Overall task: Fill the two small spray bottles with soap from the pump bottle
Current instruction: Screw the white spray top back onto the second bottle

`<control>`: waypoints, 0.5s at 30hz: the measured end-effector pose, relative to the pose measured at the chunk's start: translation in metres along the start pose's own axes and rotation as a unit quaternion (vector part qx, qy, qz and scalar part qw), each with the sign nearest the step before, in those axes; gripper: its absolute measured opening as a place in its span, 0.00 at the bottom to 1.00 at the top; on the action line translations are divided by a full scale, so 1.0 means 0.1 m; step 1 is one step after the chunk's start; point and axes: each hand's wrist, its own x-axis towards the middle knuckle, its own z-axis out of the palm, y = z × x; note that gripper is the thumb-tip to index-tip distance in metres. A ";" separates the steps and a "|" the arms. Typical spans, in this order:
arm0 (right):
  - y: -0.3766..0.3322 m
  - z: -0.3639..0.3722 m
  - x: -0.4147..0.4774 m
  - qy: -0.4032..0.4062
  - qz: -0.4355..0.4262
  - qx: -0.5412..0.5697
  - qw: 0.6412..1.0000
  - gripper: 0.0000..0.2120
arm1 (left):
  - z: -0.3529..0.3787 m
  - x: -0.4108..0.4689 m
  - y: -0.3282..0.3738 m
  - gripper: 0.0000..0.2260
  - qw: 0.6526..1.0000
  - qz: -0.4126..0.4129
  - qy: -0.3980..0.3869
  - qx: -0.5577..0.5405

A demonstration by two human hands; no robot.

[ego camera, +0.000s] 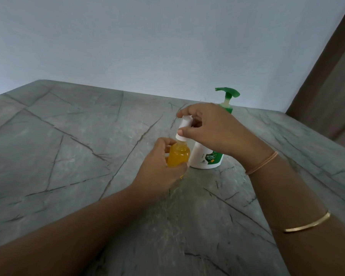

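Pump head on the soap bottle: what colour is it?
The pump head is green; the head view, the only one here, shows it clearly.

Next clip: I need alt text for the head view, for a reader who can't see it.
A left hand grips a small spray bottle filled with orange-yellow liquid while the right hand pinches its white spray top. Just behind stands a white pump bottle with a green pump, on a grey veined table.
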 end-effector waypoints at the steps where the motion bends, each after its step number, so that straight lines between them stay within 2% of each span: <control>1: 0.02 0.02 0.00 0.003 0.005 0.011 1.000 0.19 | 0.00 0.00 0.00 0.24 1.000 0.001 -0.001 -0.001; 11: 0.11 0.31 -0.15 0.085 0.012 0.072 0.994 0.22 | 0.01 0.00 -0.02 0.24 1.000 0.013 -0.008 -0.018; 15: 0.15 0.32 -0.17 0.080 0.038 0.192 0.977 0.20 | 0.01 0.00 -0.03 0.21 0.999 0.014 -0.022 -0.019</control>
